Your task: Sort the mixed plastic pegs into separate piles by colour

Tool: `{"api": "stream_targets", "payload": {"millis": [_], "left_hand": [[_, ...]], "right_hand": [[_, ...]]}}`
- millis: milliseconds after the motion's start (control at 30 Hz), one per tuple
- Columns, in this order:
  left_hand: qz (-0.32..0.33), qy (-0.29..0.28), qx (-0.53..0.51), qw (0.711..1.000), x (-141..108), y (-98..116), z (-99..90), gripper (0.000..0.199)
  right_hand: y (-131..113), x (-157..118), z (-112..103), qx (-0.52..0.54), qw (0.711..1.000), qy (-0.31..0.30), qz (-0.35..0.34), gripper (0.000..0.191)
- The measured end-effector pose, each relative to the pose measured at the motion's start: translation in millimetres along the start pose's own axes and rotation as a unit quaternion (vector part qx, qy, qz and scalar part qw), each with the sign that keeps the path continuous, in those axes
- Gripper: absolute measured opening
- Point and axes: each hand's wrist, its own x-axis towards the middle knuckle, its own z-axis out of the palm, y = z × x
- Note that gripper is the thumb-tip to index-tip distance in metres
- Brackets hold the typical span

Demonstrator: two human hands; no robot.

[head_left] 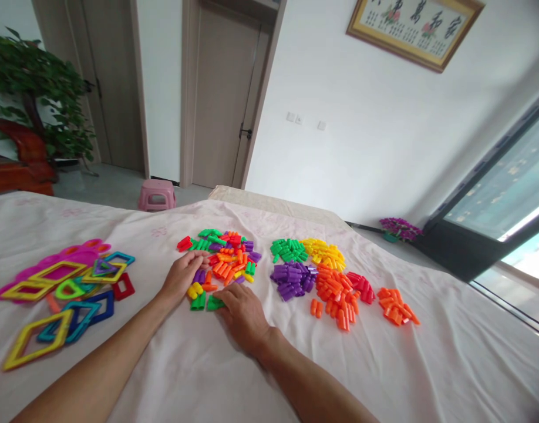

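A mixed pile of small plastic building pieces [225,267] in green, red, orange, purple and yellow lies on the cloth in front of me. My left hand [185,275] is at its left edge, fingers closed together; whatever they hold is hidden. On the near side, my right hand [242,312] has its fingers curled down onto a green plastic piece [214,303]. Another green piece [198,302] lies just left of it, below some yellow pieces [194,290].
Colour-sorted heaps sit to the right: green [289,250], yellow [324,254], purple [292,281], orange [335,288] and red [361,286]. A separate orange heap [396,306] lies farther right. Yellow and blue frame shapes [40,338] and a pink tray [62,260] are at left.
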Motion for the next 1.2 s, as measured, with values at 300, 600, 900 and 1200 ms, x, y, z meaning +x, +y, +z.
{"api": "stream_targets", "payload": {"millis": [300, 600, 900, 1200], "left_hand": [[-0.025, -0.003, 0.016, 1.000, 1, 1, 0.6, 0.041], [-0.021, -0.008, 0.023, 0.999, 5, -5, -0.5, 0.039], [-0.018, -0.005, 0.030, 0.999, 2, 0, -0.1, 0.039], [-0.016, -0.001, 0.026, 1.000, -2, 9, 3.0, 0.039]], "right_hand": [[51, 15, -48, 0.135, 0.972, 0.183, 0.063, 0.028], [157, 52, -130, -0.070, 0.965, 0.064, 0.243, 0.045], [192, 63, -123, -0.127, 0.956, -0.074, 0.254, 0.048], [183, 59, -119, -0.154, 0.953, -0.036, 0.258, 0.044]]}}
